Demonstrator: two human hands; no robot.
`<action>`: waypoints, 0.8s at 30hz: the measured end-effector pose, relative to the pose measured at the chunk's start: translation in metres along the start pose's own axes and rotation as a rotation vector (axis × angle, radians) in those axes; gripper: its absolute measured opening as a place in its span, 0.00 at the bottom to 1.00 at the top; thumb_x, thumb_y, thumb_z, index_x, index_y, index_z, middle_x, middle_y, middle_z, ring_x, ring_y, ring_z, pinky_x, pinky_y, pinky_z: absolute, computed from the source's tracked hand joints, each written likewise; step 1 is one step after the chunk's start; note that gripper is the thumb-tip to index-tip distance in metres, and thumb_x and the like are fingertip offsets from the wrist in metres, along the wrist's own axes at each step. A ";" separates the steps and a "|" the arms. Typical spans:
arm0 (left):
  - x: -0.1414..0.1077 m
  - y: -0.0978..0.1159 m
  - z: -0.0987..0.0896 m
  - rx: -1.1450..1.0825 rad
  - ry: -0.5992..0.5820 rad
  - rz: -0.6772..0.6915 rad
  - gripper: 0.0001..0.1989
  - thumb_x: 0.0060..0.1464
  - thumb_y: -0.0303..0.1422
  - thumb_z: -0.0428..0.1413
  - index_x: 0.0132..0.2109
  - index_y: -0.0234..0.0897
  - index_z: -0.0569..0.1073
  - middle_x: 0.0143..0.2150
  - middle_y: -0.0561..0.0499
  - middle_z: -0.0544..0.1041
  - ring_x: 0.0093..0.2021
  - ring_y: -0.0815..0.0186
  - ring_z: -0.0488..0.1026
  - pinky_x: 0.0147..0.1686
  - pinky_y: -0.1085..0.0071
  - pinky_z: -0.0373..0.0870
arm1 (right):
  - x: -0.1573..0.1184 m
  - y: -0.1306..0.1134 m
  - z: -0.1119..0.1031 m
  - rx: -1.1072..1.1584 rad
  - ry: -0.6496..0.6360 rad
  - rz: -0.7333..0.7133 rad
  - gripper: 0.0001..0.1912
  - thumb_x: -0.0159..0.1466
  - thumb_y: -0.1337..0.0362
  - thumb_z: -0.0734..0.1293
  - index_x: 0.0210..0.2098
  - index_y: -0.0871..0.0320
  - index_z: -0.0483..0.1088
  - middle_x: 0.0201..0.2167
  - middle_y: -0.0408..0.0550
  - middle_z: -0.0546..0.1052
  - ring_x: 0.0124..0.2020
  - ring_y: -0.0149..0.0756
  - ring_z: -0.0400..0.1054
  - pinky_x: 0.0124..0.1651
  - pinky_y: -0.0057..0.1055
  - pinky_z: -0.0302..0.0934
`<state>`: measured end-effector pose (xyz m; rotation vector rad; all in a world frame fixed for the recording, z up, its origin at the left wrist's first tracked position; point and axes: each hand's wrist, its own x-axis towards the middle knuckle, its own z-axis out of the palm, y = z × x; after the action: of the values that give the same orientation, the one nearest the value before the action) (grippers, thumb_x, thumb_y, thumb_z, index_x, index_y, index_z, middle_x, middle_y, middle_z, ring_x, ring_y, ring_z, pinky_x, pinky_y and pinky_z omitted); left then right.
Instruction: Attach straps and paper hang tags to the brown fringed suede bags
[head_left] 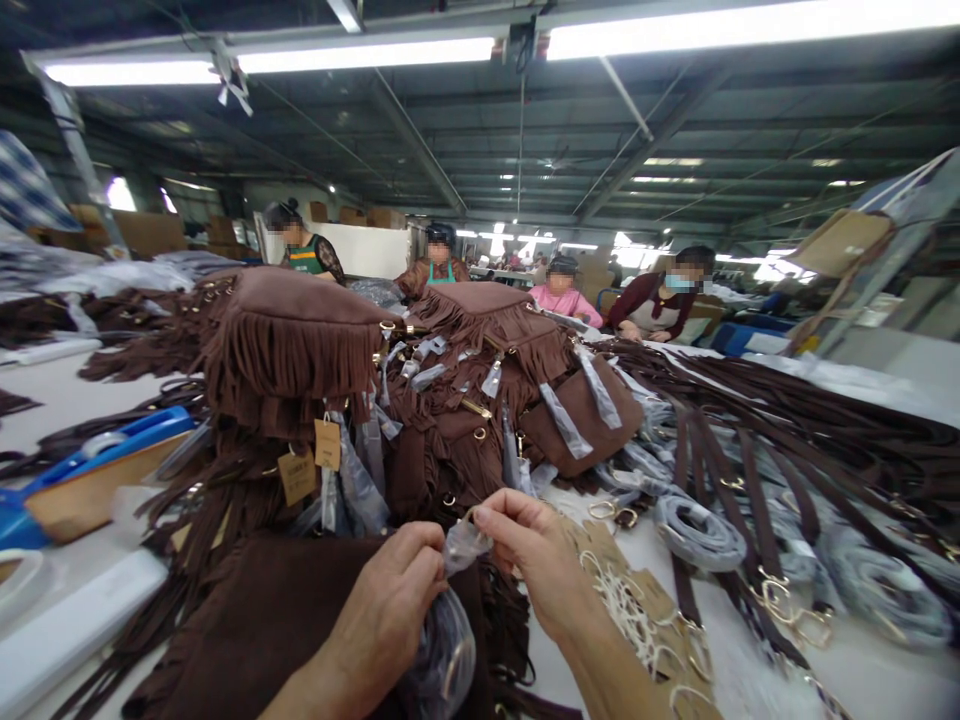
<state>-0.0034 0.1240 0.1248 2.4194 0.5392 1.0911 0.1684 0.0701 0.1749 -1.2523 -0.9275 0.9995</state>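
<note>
My left hand is closed on a plastic-wrapped strap, whose coiled part hangs below the fingers. My right hand pinches the upper end of the same clear wrapping, close to a small metal ring or hook that I cannot make out well. Both hands are above a dark brown fringed bag lying flat on the table. Just beyond them rises a pile of brown fringed bags with gold zips and plastic-covered pulls. Two cardboard tags hang from the pile.
Brown straps with gold clasps and plastic-wrapped coils cover the right side. Cardboard tags with white strings lie by my right forearm. A blue tape dispenser stands at left. Several co-workers sit or stand beyond the pile.
</note>
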 end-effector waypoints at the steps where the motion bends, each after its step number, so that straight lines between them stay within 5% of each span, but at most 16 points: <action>1: -0.002 -0.002 -0.001 0.001 -0.018 -0.020 0.09 0.59 0.22 0.46 0.33 0.39 0.64 0.41 0.49 0.71 0.38 0.65 0.69 0.38 0.72 0.65 | 0.001 0.000 -0.001 -0.001 0.009 0.007 0.18 0.52 0.50 0.73 0.22 0.58 0.68 0.14 0.33 0.59 0.17 0.24 0.48 0.21 0.26 0.41; 5: -0.001 0.001 -0.008 -0.200 -0.051 -0.186 0.08 0.61 0.28 0.49 0.32 0.39 0.63 0.42 0.49 0.71 0.40 0.64 0.70 0.40 0.71 0.65 | 0.001 -0.003 -0.001 -0.032 -0.041 0.001 0.18 0.53 0.50 0.72 0.22 0.58 0.68 0.14 0.33 0.59 0.17 0.24 0.47 0.21 0.27 0.39; 9: 0.012 0.014 -0.009 -0.418 -0.008 -0.313 0.07 0.61 0.35 0.53 0.44 0.39 0.68 0.47 0.48 0.72 0.49 0.61 0.69 0.50 0.68 0.64 | -0.004 -0.008 0.001 -0.068 -0.112 -0.033 0.16 0.56 0.52 0.71 0.24 0.58 0.69 0.16 0.34 0.60 0.19 0.25 0.48 0.22 0.27 0.40; 14: 0.017 0.011 0.004 -0.406 -0.136 -0.309 0.16 0.66 0.39 0.45 0.34 0.37 0.69 0.33 0.52 0.70 0.36 0.64 0.67 0.39 0.71 0.62 | -0.007 -0.010 0.003 -0.146 -0.081 -0.073 0.16 0.57 0.52 0.70 0.22 0.57 0.68 0.15 0.34 0.58 0.19 0.26 0.47 0.23 0.28 0.41; 24: 0.006 -0.003 -0.003 -0.367 -0.262 -0.290 0.15 0.66 0.39 0.45 0.35 0.37 0.70 0.35 0.51 0.72 0.38 0.64 0.69 0.41 0.72 0.63 | -0.004 0.002 0.002 -0.205 -0.054 -0.116 0.16 0.58 0.51 0.70 0.23 0.57 0.70 0.17 0.35 0.58 0.21 0.28 0.48 0.25 0.28 0.44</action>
<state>-0.0021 0.1301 0.1286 2.0440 0.5284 0.6708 0.1657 0.0671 0.1734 -1.3301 -1.1545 0.8671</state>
